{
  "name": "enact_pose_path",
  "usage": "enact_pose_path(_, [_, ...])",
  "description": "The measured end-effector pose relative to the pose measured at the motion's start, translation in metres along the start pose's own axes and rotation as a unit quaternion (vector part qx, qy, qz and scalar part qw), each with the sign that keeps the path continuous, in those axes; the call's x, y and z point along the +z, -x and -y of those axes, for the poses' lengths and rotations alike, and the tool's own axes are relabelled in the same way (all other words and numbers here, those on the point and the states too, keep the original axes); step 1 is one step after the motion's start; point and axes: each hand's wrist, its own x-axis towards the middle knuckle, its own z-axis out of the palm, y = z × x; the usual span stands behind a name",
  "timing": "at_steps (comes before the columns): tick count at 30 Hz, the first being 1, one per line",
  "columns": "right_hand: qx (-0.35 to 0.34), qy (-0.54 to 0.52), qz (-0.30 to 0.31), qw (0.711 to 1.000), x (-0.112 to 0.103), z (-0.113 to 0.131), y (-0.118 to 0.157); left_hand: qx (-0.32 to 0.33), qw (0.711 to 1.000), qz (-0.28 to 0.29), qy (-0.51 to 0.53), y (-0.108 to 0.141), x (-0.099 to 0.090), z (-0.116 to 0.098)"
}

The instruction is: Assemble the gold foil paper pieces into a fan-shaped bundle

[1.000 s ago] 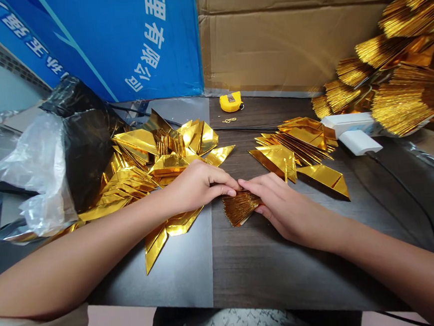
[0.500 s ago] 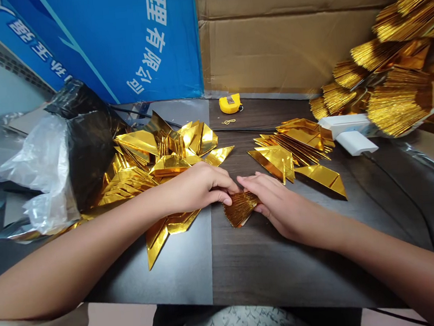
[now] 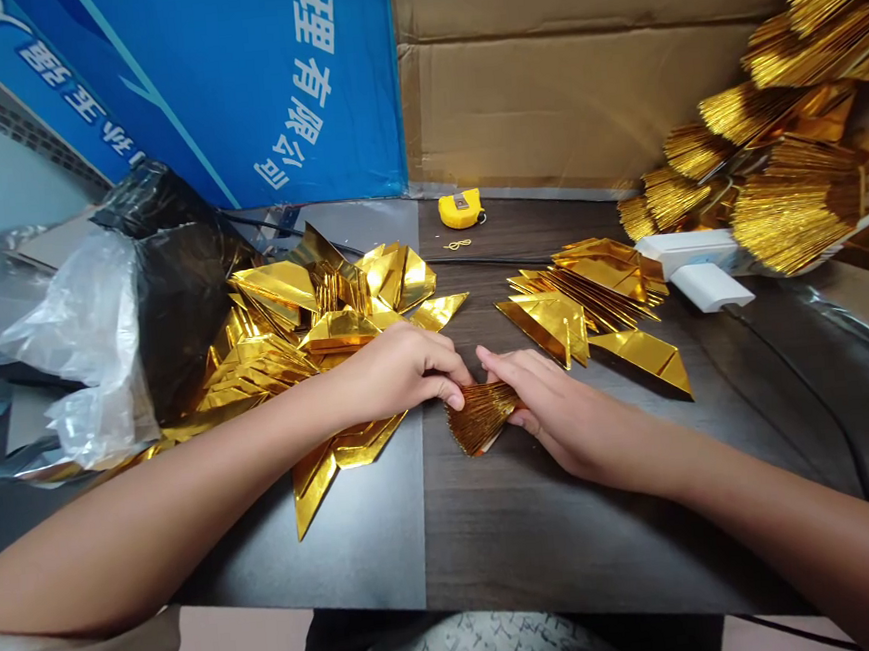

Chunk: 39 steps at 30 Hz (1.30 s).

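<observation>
The small pleated gold-foil fan [image 3: 482, 417] lies on the dark table [image 3: 573, 555], in the narrow space between two hands, and both of them touch it. From the right hand [image 3: 549, 392] it lies at nine o'clock; from the left hand [image 3: 419, 372] it lies at about four o'clock. Its long axis seems to run from eight o'clock to two o'clock: the wide, spread edge looks toward eight, and the narrow end goes into the right hand. This hand is the nearer one, because it covers that end, with its fingers above and its thumb below, pinching the pleats between them.

The left hand is bent, its thumb resting on the upper left edge of the fan. Its other fingertips are partly hidden, so I cannot tell if it really pinches the foil or only presses on it.

From the fan, a loose pile of folded gold-foil pieces [image 3: 272, 363] lies at ten o'clock, a smaller stack of such pieces [image 3: 602, 270] between one and two, and a yellow tape measure [image 3: 461, 210] at twelve.
</observation>
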Motion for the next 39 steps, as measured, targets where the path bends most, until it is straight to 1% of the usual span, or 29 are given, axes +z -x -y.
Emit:
enact_pose_path(3, [-0.007,-0.004,0.002,1.000,0.001,-0.001,0.000,0.003,1.000,0.000,0.001,0.000,-0.001,0.001])
enact_pose_path(7, [-0.019,-0.009,0.002,1.000,0.002,-0.002,0.000,0.008,1.000,0.025,0.009,-0.001,-0.003,0.001])
enact_pose_path(11, [-0.025,-0.002,0.008,1.000,0.000,0.001,-0.002,-0.011,1.000,0.016,0.006,0.000,-0.002,0.000])
enact_pose_path(13, [-0.019,0.004,0.011,1.000,-0.001,0.003,-0.002,-0.015,0.999,0.026,-0.010,0.000,-0.004,-0.004])
enact_pose_path(15, [-0.019,0.006,0.008,1.000,-0.002,0.004,-0.003,-0.012,0.998,0.053,-0.033,-0.001,-0.012,-0.010])
enact_pose_path(17, [-0.025,0.007,0.001,1.000,-0.002,0.003,-0.003,-0.017,0.995,0.073,-0.061,-0.003,-0.024,-0.018])
enact_pose_path(20, [-0.038,0.006,-0.013,0.999,-0.002,0.002,-0.002,-0.045,0.989,0.056,-0.126,-0.015,-0.042,-0.030])
enact_pose_path(22, [-0.046,0.004,-0.025,0.999,-0.001,0.002,-0.001,-0.056,0.983,0.038,-0.170,-0.030,-0.045,-0.035])
enact_pose_path(25, [-0.052,0.002,-0.040,0.998,0.000,0.001,0.000,-0.064,0.979,0.030,-0.192,-0.060,-0.034,-0.031])
enact_pose_path(27, [-0.049,0.001,-0.045,0.998,0.000,0.000,0.001,-0.079,0.979,0.021,-0.184,-0.080,-0.021,-0.023])
enact_pose_path(30, [-0.044,0.003,-0.049,0.998,0.001,-0.001,0.002,-0.064,0.986,0.002,-0.153,-0.104,-0.005,-0.009])
enact_pose_path(34, [-0.042,0.000,-0.045,0.998,-0.001,0.000,0.003,-0.061,0.989,-0.002,-0.136,-0.118,0.003,0.000])
enact_pose_path(39, [-0.038,0.002,-0.045,0.998,-0.004,0.001,0.003,-0.061,0.992,0.000,-0.112,-0.121,0.006,0.004])
